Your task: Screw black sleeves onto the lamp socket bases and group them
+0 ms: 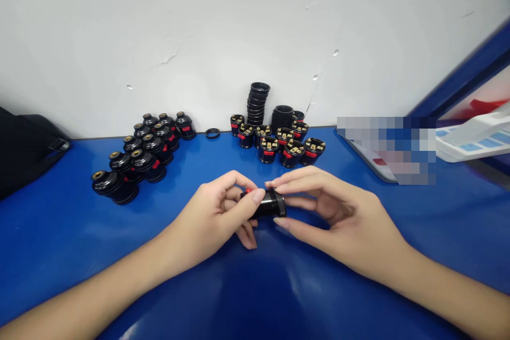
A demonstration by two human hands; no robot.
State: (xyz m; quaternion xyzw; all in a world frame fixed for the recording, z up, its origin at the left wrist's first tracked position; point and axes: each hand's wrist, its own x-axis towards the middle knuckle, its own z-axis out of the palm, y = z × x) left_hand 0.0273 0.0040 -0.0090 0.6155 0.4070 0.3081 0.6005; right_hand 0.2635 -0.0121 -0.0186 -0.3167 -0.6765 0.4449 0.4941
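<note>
My left hand [229, 207] is closed around a black lamp socket [265, 204] that lies sideways, with a bit of red showing at its upper left. At the socket's right end, my right hand [338, 212] pinches a black ring [280, 203] between thumb and fingertips. The ring sits around the socket body. Beyond my hands stand several open socket bodies [269, 150] with brass contacts and red switches. Behind these rise a leaning stack of black rings [257, 103] and a shorter stack [282, 117].
Several capped black sockets [149, 164] stand in rows at the left. A single black ring [212, 133] lies near the wall [223, 26]. A black bag [27, 149] is at the left edge; a grey tray [364, 162], partly pixelated, and a white rack [478, 135] are at the right.
</note>
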